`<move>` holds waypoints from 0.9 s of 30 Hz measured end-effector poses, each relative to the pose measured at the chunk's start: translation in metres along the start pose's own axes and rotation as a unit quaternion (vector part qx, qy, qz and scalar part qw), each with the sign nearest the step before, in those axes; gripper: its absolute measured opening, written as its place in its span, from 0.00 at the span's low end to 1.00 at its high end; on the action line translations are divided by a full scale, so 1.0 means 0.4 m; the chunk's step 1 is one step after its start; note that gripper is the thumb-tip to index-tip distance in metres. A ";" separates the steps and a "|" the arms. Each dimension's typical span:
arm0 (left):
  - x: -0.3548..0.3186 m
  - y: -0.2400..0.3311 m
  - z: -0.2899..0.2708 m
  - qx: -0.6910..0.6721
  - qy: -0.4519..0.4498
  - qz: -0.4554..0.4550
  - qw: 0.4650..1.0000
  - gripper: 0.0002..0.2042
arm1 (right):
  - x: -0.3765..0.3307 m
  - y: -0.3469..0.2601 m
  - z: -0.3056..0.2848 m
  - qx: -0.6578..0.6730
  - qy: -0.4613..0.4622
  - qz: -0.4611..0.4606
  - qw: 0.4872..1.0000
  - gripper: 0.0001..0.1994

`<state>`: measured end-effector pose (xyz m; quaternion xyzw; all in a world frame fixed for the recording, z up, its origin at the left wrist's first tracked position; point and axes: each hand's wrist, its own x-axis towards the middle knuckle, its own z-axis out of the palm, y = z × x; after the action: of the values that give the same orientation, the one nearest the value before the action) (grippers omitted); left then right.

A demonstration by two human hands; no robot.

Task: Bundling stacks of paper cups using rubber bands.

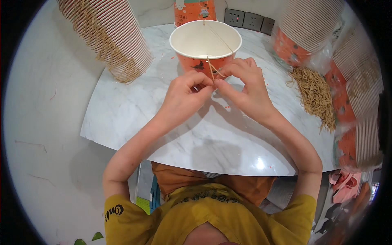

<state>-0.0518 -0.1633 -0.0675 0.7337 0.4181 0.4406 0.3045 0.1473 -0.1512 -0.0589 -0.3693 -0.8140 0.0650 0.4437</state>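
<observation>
A large paper bucket (184,62), white inside and orange with dark printed shapes outside, stands upright on the marble-patterned table. A thin tan cord (210,65) comes out at its near rim, and more of it runs across the mouth to the far side. Just in front of the bucket, my left hand (185,93) is closed in a pinch on the cord below the rim. My right hand (249,90) pinches the cord too, fingertips meeting the left ones, with a strand slanting over its fingers. Whether there is a knot between the fingertips is hidden.
A tall stack of nested buckets (132,34) leans at the left, cords hanging on it. At the right lie a heap of loose tan cords (314,96) and several plastic-wrapped bucket stacks (312,20). Sockets (253,21) line the back wall. The marble-patterned table (122,110) has a curved near edge.
</observation>
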 end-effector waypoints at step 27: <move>0.053 0.045 0.045 -0.367 0.037 -0.168 0.914 0.06 | 0.011 0.016 -0.012 -0.148 0.056 -0.086 0.984 0.07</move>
<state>-0.0239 -0.1542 -0.0520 0.4723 0.3550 0.5326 0.6059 0.1531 -0.1450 -0.0558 -0.3623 -0.8175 -0.1153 0.4326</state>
